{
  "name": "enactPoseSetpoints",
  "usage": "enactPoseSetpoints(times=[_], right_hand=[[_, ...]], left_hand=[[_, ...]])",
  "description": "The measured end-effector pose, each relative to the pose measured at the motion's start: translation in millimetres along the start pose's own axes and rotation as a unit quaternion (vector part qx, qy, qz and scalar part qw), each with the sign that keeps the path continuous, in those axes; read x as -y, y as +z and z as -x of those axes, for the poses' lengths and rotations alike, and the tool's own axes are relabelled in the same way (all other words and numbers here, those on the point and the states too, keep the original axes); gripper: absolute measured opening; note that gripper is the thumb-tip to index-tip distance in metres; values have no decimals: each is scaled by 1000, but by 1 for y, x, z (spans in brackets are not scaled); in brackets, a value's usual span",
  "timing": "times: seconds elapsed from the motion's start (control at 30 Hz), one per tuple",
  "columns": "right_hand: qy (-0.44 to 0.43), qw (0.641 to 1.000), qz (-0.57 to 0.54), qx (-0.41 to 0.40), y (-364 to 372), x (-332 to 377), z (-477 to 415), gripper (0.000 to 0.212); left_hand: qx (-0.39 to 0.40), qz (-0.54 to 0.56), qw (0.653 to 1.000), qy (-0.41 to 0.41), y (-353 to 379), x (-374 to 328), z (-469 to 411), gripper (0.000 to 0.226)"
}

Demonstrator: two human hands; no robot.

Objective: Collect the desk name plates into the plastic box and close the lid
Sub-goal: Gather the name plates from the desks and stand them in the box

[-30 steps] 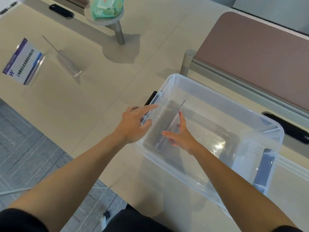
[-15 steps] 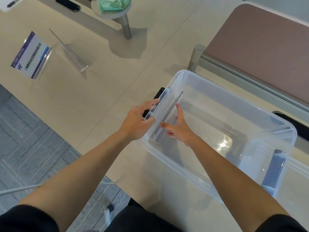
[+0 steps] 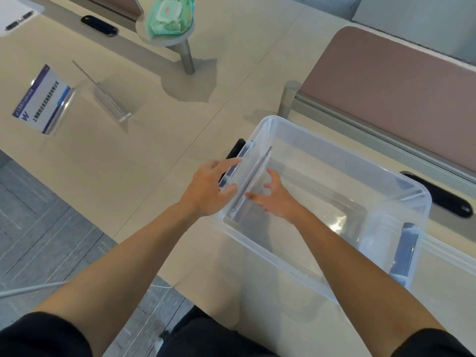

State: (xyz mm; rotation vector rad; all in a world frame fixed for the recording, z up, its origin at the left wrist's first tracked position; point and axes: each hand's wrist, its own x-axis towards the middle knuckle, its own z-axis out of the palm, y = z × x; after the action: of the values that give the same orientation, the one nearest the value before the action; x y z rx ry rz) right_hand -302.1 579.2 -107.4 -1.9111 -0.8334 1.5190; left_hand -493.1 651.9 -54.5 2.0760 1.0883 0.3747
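A clear plastic box (image 3: 334, 148) stands lidless on the beige desk. Inside it, one clear name plate (image 3: 253, 181) leans on edge against the left end wall. My left hand (image 3: 208, 189) grips the box's left end handle from outside. My right hand (image 3: 278, 199) is inside the box, fingers spread, thumb and fingertips touching the plate. Two more name plates stand on the desk at the far left: one holding a blue and white printed card (image 3: 42, 99), and an empty clear one (image 3: 108, 99).
A pack of green wipes (image 3: 167, 19) lies on a round stand with a metal post (image 3: 188, 60). Black cable ports (image 3: 99, 25) (image 3: 438, 194) are set in the desk. A mauve divider panel (image 3: 399, 86) runs behind the box. Grey floor lies beyond the desk's near-left edge.
My right hand has pushed the plate from the box's middle-left to lean against the left wall. My left hand has closed on the box's end handle.
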Motion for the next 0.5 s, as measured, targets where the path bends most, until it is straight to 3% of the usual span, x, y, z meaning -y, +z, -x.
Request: enactPoseSetpoints(times=[0.1, 0.2, 0.3, 0.5], right_hand=[[-6, 993, 109, -46, -28, 6, 31, 75], [-2, 975, 192, -110, -56, 7, 80, 54], [30, 950, 230, -207, -68, 6, 148, 48], [107, 898, 272, -330, -71, -10, 280, 40]], left_hand=[[-27, -119, 990, 67, -2, -2, 4, 56], [-32, -105, 987, 119, -6, -15, 5, 52], [65, 7, 982, 178, -6, -47, -2, 37], [212, 58, 934, 283, 33, -120, 21, 25]])
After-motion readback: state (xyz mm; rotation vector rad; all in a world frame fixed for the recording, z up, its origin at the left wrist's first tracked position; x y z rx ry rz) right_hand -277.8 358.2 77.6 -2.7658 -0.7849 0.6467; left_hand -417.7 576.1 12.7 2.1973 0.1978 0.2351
